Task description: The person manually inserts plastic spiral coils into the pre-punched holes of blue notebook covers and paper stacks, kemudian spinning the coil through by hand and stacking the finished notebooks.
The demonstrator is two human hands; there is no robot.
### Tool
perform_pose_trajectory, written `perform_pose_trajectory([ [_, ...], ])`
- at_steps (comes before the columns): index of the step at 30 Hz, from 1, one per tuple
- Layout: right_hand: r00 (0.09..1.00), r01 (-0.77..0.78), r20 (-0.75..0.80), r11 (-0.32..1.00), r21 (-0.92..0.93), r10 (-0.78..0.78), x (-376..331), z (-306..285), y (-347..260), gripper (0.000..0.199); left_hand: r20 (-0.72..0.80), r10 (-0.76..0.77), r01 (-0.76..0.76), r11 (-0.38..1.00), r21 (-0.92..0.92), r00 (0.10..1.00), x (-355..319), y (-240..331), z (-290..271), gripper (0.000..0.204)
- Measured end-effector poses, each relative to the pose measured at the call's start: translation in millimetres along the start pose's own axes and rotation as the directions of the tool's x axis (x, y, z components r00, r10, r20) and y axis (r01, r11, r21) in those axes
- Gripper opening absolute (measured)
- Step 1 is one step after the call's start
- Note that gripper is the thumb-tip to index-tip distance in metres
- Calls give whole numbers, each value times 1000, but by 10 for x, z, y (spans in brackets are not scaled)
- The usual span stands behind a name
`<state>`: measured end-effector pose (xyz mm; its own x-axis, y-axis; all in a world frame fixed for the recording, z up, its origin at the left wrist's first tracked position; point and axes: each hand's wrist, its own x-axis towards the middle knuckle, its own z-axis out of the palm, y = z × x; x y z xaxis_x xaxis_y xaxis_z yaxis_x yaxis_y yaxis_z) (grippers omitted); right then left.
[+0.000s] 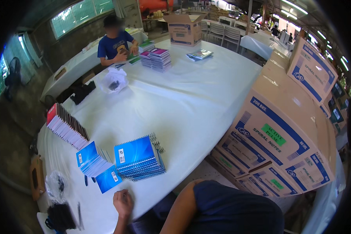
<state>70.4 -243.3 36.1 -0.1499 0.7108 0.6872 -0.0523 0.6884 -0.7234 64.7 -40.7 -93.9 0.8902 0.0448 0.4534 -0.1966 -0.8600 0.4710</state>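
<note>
My left hand (123,202) rests at the near edge of the white-covered table with its fingers curled in. What they hold, if anything, is hidden. Just beyond it lies a flat blue notebook cover (109,179), not touched by the hand. A stack of blue spiral notebooks (138,158) stands to its right, wire coils showing along the sides. Left of that, a fanned pile of blue-covered notebooks (93,160) leans over, with a dark blue-handled tool (86,180) partly under it. My right arm bends down at the lower edge; its hand is out of the picture.
A long row of red-covered notebooks (68,126) stands at the left. Black wire coils (62,215) and a clear plastic bag (56,186) lie near left. Large cartons (277,132) are stacked at the right. Across the table (191,105), a person (117,45) handles notebooks beside purple ones (156,59).
</note>
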Motion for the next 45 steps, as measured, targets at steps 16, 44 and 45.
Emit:
perform_pose_trajectory([
  [16,988,-63,154,977,204,31,811,535,-33,23,-14,60,-61,982,-176,998,-57,52,95,11],
  [44,185,91,-781,781,618,596,-209,426,1068,53,-332,-548,305,768,-564,767,-287,-125,-527,25],
  [45,230,160,-825,816,555,516,-156,355,1150,54,-86,-710,337,434,-836,699,-421,248,-520,26],
])
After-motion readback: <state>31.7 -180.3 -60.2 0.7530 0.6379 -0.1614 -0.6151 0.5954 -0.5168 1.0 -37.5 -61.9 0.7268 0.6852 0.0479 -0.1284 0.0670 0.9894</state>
